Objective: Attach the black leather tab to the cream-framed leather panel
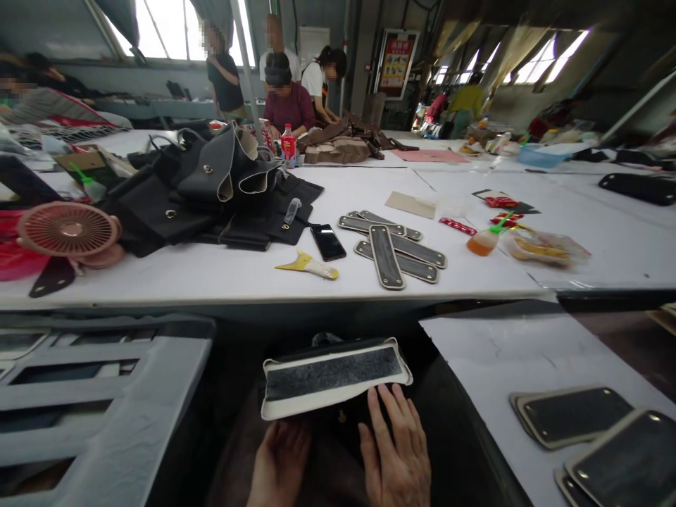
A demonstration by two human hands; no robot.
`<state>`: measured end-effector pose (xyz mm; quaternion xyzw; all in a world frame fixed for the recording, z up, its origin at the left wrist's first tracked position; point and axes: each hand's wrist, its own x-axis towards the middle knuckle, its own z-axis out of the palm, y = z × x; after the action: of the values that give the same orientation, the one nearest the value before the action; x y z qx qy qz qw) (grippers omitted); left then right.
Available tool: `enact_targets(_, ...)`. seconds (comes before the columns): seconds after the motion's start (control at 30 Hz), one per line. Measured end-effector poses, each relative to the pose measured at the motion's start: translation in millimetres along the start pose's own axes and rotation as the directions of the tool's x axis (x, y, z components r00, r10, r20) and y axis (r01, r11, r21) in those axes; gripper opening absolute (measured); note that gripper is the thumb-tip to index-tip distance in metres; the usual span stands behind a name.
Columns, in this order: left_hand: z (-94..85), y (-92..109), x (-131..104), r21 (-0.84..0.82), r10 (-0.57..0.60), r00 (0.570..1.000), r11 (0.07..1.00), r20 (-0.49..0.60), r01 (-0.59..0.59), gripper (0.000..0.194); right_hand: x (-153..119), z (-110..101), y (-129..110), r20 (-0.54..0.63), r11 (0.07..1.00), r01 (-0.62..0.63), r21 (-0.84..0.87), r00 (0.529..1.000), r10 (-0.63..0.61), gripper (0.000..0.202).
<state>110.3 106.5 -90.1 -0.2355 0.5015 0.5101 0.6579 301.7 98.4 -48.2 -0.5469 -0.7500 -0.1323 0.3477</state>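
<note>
A black bag [343,412] rests at my lap, turned so that its pale-edged base [301,408] with a dark grey strip along the middle faces up. My left hand [279,454] grips the bag's near side below the left end of the base, its fingers partly in shadow. My right hand [397,443] lies against the near side toward the right, fingers stretched out and fingertips touching the pale edge. A small metal fitting shows on the bag between my hands. The bag's lower part is lost in the dark.
On the white table [253,282] ahead lie black bags [211,183], a phone [328,242], a yellow-white glue tube [307,265] and several oblong panels [386,257]. A pink fan [70,229] stands left. A grey plastic crate [179,380] is left; more panels [575,415] lie right. People work behind.
</note>
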Motion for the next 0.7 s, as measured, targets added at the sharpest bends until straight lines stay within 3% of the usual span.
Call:
enact_targets(0.1, 27.1, -2.8, 5.9, -0.091, 0.047, 0.999, 0.995, 0.021, -0.044, 0.019, 3.7, 0.8, -0.6, 0.010, 1.000, 0.016, -0.001, 1.000, -0.016, 0.065)
enact_targets(0.2, 43.0, -9.4, 3.6, -0.137, 0.052, 0.998, 0.989, -0.026, -0.055, 0.017, 8.1, 0.0, 0.0, 0.017, 0.999, 0.042, -0.002, 0.999, -0.042, 0.064)
enact_targets(0.43, 47.3, -20.8, 0.2, -0.157, 0.073, 0.986, 0.983, -0.151, -0.096, 0.021, 2.1, 2.4, -1.7, -0.001, 0.995, 0.067, 0.068, 0.998, -0.067, 0.058)
enact_targets(0.7, 49.7, -25.3, 5.3, -0.211, 0.105, 0.987, 0.969, -0.120, -0.129, 0.021, -2.0, 9.5, -14.4, -0.008, 0.989, 0.066, 0.135, 0.998, -0.066, 0.058)
